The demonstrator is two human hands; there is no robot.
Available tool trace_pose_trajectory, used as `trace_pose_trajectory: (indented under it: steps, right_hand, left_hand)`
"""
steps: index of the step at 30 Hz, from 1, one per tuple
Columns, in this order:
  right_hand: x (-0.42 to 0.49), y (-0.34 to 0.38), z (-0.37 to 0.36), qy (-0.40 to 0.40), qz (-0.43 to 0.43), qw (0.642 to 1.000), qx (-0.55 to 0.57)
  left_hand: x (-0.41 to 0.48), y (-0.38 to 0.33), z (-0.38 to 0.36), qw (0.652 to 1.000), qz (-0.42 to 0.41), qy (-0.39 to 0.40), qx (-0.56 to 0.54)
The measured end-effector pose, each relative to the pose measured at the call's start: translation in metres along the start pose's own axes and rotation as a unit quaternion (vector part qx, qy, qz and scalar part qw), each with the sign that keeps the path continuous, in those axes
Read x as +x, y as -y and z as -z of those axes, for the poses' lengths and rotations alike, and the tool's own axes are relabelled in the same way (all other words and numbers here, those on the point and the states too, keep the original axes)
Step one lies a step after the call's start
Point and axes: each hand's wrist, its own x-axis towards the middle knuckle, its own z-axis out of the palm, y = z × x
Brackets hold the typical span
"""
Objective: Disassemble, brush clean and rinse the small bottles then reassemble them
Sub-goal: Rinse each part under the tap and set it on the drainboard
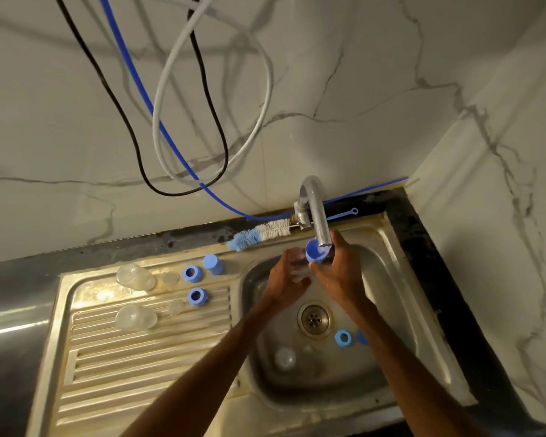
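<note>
A home kitchen; steel sink (401, 298) with ribbed drainboard (145, 351), tap (317, 212), marble-look wall tiles (360, 89).

White veined marble walls (360, 74), dark stone counter (415, 247), looping cables (270, 80) overhead

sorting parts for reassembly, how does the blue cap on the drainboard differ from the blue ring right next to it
The blue cap is closed on top, while the blue ring has an open hole through its middle. The cap stands taller and the ring sits lower. Both are the same light blue and rest on the drainboard.
</note>
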Motion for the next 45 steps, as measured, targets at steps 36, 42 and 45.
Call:
trace_pose_trajectory:
  steps: [36, 42, 45]
  right_hand:
    - [-0.023, -0.018, -0.017, -0.049, 0.037, 0.998, 0.034]
    - [-0.023, -0.011, -0.01, -0.09, 0.058, 0.993, 0.052]
    - [-0.021, -0.011, -0.009, -0.047, 0.056, 0.995, 0.069]
  left_hand:
    - [-0.021, -0.014, 0.006, 0.99, -0.071, -0.009, 0.12]
    - [-0.011, -0.023, 0.006, 0.994, -0.066, -0.021, 0.081]
    - [-0.011, -0.023, 0.005, 0.992, -0.07, -0.034, 0.096]
